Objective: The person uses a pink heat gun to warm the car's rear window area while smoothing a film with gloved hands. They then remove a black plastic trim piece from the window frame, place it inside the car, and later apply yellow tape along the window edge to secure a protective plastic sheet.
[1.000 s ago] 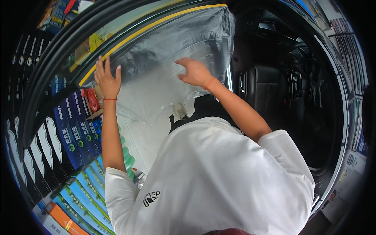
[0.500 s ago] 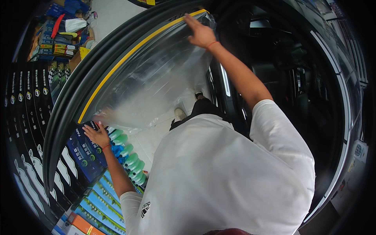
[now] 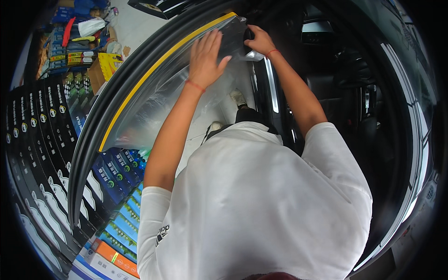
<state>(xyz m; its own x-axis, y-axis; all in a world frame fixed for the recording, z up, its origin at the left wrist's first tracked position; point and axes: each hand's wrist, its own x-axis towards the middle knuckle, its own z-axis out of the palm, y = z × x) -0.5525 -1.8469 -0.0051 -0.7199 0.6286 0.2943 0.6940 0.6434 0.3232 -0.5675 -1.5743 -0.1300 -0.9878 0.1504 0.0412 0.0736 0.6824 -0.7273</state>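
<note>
A clear plastic film (image 3: 163,105) hangs from a strip of yellow tape (image 3: 154,68), which runs along the inside of a curved black car door frame (image 3: 105,86). My left hand (image 3: 205,60) lies over the film's upper part, just below the tape, with fingers stretched out and thumb apart. At the film's far right end my right hand (image 3: 261,41) is curled, thumb and fingers at the film's side edge. A shiny fold of film shows beneath it. Its fingertips are partly lost against the dark background.
The dark car interior (image 3: 326,88) is on the right, beside a bright door sill (image 3: 271,88). Black boxes (image 3: 39,121) stand in a row at left, with blue boxes (image 3: 123,219) nearer me. Tools and packages (image 3: 79,42) crowd the far left. My shoes (image 3: 238,97) are on pale floor tiles.
My left hand has left the film's lower left end and moved up and right onto its upper part. My right hand has shifted right, off the tape to the film's side edge.
</note>
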